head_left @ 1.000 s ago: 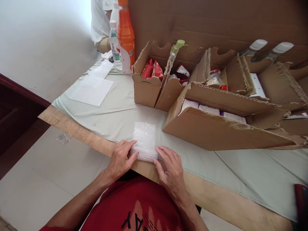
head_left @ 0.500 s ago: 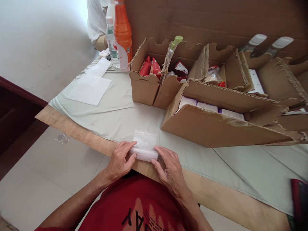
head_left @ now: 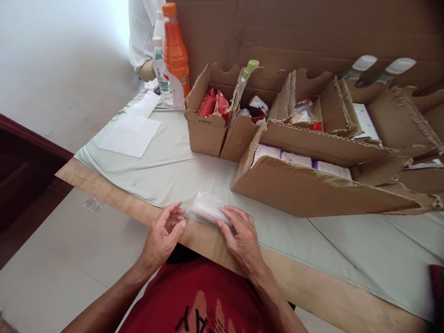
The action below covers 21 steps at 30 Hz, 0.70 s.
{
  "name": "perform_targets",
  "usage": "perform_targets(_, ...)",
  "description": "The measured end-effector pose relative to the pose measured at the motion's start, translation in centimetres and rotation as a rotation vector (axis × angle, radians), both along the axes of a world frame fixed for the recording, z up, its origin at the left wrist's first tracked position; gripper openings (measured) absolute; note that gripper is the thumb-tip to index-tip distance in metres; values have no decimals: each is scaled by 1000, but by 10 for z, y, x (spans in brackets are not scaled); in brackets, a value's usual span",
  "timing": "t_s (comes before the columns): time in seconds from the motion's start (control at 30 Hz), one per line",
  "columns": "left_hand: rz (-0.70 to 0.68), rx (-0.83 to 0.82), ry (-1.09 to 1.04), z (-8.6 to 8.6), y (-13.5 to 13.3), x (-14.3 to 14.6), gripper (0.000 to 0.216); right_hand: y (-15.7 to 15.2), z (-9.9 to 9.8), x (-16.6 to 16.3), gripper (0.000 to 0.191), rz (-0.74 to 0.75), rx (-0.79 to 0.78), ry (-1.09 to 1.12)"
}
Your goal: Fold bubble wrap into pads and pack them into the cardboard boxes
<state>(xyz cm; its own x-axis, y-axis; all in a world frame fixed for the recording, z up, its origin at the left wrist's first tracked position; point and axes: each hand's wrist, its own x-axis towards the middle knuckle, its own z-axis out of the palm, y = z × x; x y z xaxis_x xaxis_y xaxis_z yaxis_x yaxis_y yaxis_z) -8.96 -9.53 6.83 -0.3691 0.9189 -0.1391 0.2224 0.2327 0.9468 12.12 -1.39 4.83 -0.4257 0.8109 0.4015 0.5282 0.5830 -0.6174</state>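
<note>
A small roll of bubble wrap [head_left: 207,207] lies on the pale green cloth [head_left: 166,171] at the near edge of the wooden table [head_left: 104,187]. My right hand [head_left: 241,238] rests on the roll's right end, fingers curled over it. Just left of the roll, my left hand [head_left: 163,233] has come off it, its fingers loosely bent and apart and nothing in them. My red shirt fills the bottom of the view.
Open cardboard boxes [head_left: 312,180] with white packs, red snack packets [head_left: 213,102] and bottles stand behind. An orange bottle [head_left: 175,58] and a clear water bottle [head_left: 162,69] stand at the far left beside another person's white sleeve [head_left: 140,32]. White sheets [head_left: 132,134] lie at left.
The flat bubble wrap sheet has been rolled up away from me into a tight roll. My left hand has let go of it; my right hand stays on it.
</note>
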Motion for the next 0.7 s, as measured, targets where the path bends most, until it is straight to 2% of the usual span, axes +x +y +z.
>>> perform_targets(0.13, -133, -96, -451, 0, 0, 14, 90, -17, 12, 7, 22, 31, -86, 65)
perform_targets(0.2, -169, -79, -531, 0, 4, 22, 93, -28, 15, 11, 19, 72, -141, 94)
perform_targets(0.27, -201, -60, -507, 1, 6, 28, 90, -37, 15, 19, 23, 54, -198, 125)
perform_targets(0.4, -363, -61, -425, 1, 6, 35, 84, -45, 15, 40, 56, -11, -403, 248)
perform_targets(0.43, -391, -69, -421, 1, 6, 37, 81, -45, 17, 46, 55, 10, -477, 282)
perform_targets(0.53, -439, -95, -395, -3, 8, 44, 77, -42, 25, 60, 33, 57, -639, 324)
perform_targets(0.63, -504, -124, -356, -8, 14, 50, 72, -37, 29, 69, 20, 48, -673, 302)
perform_targets(0.7, -498, -128, -328, -12, 20, 55, 68, -34, 27, 72, 16, 32, -653, 279)
